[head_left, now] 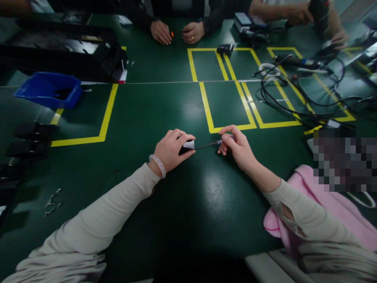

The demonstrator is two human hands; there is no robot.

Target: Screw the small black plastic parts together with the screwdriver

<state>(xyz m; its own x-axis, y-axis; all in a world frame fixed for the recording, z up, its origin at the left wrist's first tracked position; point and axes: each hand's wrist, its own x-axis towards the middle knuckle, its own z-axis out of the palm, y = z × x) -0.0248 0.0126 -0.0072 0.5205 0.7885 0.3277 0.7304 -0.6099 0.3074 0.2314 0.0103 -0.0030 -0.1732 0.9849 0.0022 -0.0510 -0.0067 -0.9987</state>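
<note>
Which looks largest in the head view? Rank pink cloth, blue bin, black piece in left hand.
1. Pink cloth, though partly hidden
2. Blue bin
3. Black piece, partly covered by the left hand

At the frame's centre, the small black-and-white piece (189,145) in my left hand (170,147) lies left of the thin metal-shafted tool (220,141) in my right hand (238,146). A blue plastic bin (48,87) sits upper left, a pink cloth (324,200) lower right.

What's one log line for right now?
left hand: holds small black-and-white block; right hand: holds thin metal-shafted tool, pointed toward block; at left: blue plastic bin
</note>
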